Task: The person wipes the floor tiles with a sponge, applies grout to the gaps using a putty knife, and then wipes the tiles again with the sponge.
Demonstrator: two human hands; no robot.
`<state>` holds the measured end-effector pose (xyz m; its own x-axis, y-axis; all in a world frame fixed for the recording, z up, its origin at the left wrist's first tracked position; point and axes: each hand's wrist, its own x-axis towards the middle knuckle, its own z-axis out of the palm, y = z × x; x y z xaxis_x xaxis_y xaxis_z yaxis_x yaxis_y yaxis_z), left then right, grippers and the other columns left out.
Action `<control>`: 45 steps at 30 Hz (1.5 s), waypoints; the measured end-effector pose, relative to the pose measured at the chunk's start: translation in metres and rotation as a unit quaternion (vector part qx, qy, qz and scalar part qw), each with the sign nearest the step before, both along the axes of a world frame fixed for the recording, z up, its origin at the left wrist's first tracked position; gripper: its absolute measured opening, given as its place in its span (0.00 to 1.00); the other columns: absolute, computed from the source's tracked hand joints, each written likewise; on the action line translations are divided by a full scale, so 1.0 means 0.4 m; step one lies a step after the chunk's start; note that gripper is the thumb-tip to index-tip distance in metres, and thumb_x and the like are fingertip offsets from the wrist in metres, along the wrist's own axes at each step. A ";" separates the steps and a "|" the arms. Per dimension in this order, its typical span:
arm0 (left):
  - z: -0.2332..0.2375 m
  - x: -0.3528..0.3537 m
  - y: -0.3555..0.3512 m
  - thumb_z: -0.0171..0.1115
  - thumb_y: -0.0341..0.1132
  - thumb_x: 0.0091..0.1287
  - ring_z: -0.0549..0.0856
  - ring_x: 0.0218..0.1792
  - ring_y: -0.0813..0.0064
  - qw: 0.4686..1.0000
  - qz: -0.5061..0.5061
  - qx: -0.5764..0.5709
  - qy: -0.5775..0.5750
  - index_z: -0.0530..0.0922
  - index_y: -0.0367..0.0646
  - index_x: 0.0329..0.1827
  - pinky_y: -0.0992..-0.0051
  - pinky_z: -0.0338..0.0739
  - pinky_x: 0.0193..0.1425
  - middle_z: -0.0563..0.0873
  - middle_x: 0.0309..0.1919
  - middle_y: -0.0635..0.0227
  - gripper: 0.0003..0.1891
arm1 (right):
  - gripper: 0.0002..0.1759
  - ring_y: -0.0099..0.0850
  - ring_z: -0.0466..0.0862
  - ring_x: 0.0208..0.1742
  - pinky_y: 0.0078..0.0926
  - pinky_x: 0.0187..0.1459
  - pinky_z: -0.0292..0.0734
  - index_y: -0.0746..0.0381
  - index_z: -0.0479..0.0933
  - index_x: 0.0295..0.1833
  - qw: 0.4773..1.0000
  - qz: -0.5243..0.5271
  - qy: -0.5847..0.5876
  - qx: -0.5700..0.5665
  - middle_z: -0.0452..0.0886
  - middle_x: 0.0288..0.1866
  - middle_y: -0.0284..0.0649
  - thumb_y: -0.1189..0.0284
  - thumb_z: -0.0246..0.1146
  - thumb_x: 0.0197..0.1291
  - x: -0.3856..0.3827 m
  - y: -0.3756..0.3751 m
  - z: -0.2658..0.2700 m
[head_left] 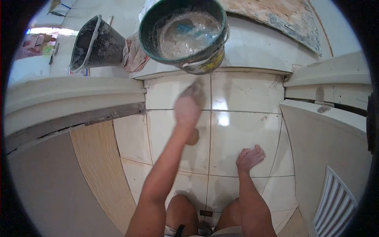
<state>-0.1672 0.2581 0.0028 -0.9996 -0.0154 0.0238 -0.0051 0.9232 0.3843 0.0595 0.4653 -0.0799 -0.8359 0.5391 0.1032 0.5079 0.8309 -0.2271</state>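
Tiles [247, 138], glossy, cream and squarish, pave the floor before a round, grimy bucket [179, 64] of cloudy liquid. Over them the left hand [187, 108] blurs, its grip unreadable; the right hand [250, 158] curls loosely, half open

Below me, pale glossy tiles [246, 144] with dark joints fill the middle, catching a white glare near the centre. A cream door frame [75, 94] runs along the left; at my right stands an off-white door [312, 142] with a slatted vent [335, 203]. Wood-look planks [98, 158] lie lower left.
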 end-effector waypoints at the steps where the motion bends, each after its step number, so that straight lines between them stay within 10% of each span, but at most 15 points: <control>1: 0.023 -0.018 -0.062 0.57 0.29 0.62 0.86 0.40 0.48 0.997 0.055 -0.011 -0.045 0.79 0.42 0.56 0.53 0.81 0.46 0.87 0.42 0.49 0.18 | 0.23 0.49 0.69 0.50 0.51 0.49 0.62 0.65 0.66 0.56 1.000 0.007 0.013 0.000 0.70 0.50 0.51 0.71 0.57 0.53 -0.001 0.001 0.000; 5: -0.056 -0.097 -0.303 0.58 0.32 0.62 0.86 0.38 0.45 0.951 0.236 -0.109 -0.169 0.77 0.40 0.61 0.54 0.80 0.44 0.87 0.40 0.49 0.22 | 0.25 0.51 0.68 0.52 0.52 0.51 0.62 0.66 0.66 0.57 1.000 0.002 -0.015 -0.018 0.70 0.51 0.52 0.71 0.58 0.53 0.009 0.004 -0.009; 12: 0.003 -0.059 -0.212 0.54 0.29 0.62 0.85 0.43 0.42 0.991 0.121 -0.058 -0.021 0.78 0.36 0.57 0.52 0.78 0.50 0.85 0.43 0.41 0.19 | 0.23 0.51 0.67 0.56 0.53 0.57 0.59 0.67 0.65 0.58 0.996 -0.024 -0.074 -0.049 0.69 0.53 0.54 0.69 0.53 0.57 0.008 -0.004 0.002; 16: -0.089 -0.127 -0.300 0.56 0.31 0.62 0.86 0.40 0.41 0.941 0.309 -0.099 -0.095 0.77 0.35 0.42 0.51 0.79 0.47 0.86 0.37 0.43 0.09 | 0.23 0.50 0.66 0.56 0.52 0.58 0.60 0.67 0.66 0.57 0.997 0.006 -0.072 0.010 0.68 0.54 0.53 0.68 0.53 0.57 0.018 0.003 -0.032; 18: -0.111 -0.130 -0.261 0.53 0.31 0.67 0.85 0.39 0.44 0.963 0.202 -0.173 0.029 0.77 0.35 0.45 0.52 0.80 0.45 0.85 0.37 0.45 0.10 | 0.22 0.50 0.67 0.56 0.52 0.59 0.60 0.66 0.66 0.57 0.999 0.000 -0.046 -0.011 0.68 0.55 0.52 0.67 0.52 0.58 0.024 0.004 -0.031; 28: -0.094 -0.102 -0.155 0.59 0.29 0.60 0.84 0.44 0.46 0.955 0.266 -0.128 -0.011 0.80 0.38 0.47 0.54 0.79 0.48 0.85 0.42 0.49 0.13 | 0.24 0.50 0.66 0.57 0.52 0.59 0.60 0.65 0.68 0.57 0.995 -0.029 -0.092 -0.029 0.68 0.57 0.50 0.62 0.53 0.59 0.027 0.003 -0.029; 33: -0.042 -0.008 -0.119 0.57 0.28 0.60 0.84 0.45 0.45 0.986 0.100 -0.057 -0.121 0.79 0.41 0.57 0.54 0.78 0.52 0.85 0.44 0.50 0.20 | 0.23 0.50 0.66 0.57 0.53 0.58 0.60 0.65 0.66 0.57 0.996 -0.014 -0.084 -0.009 0.68 0.56 0.50 0.65 0.54 0.58 0.022 -0.004 -0.030; 36: 0.018 -0.078 -0.278 0.58 0.31 0.62 0.87 0.37 0.48 0.956 0.269 -0.037 -0.112 0.83 0.37 0.44 0.58 0.82 0.42 0.87 0.37 0.49 0.11 | 0.22 0.50 0.66 0.55 0.54 0.57 0.61 0.65 0.66 0.56 0.998 -0.019 -0.067 -0.007 0.68 0.55 0.51 0.66 0.55 0.57 0.020 0.003 -0.025; 41: -0.089 -0.100 -0.265 0.58 0.32 0.62 0.86 0.34 0.45 0.974 0.113 -0.196 -0.004 0.79 0.36 0.35 0.52 0.80 0.41 0.85 0.30 0.48 0.07 | 0.22 0.50 0.67 0.53 0.53 0.54 0.63 0.65 0.65 0.55 0.999 0.004 -0.048 -0.006 0.68 0.53 0.50 0.67 0.55 0.56 0.010 0.009 -0.013; 45: -0.027 -0.094 -0.368 0.58 0.33 0.64 0.87 0.36 0.46 0.961 0.173 -0.194 -0.096 0.79 0.37 0.36 0.52 0.81 0.43 0.86 0.31 0.47 0.08 | 0.23 0.49 0.67 0.53 0.53 0.54 0.62 0.64 0.64 0.57 0.998 -0.014 -0.067 -0.015 0.68 0.53 0.51 0.67 0.55 0.56 0.025 -0.005 -0.015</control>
<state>-0.2048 0.1109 -0.0082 -0.9227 -0.3748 -0.0904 -0.3740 0.9270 -0.0267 0.0695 0.4635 -0.0859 -0.8253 0.5641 -0.0243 0.5587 0.8096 -0.1800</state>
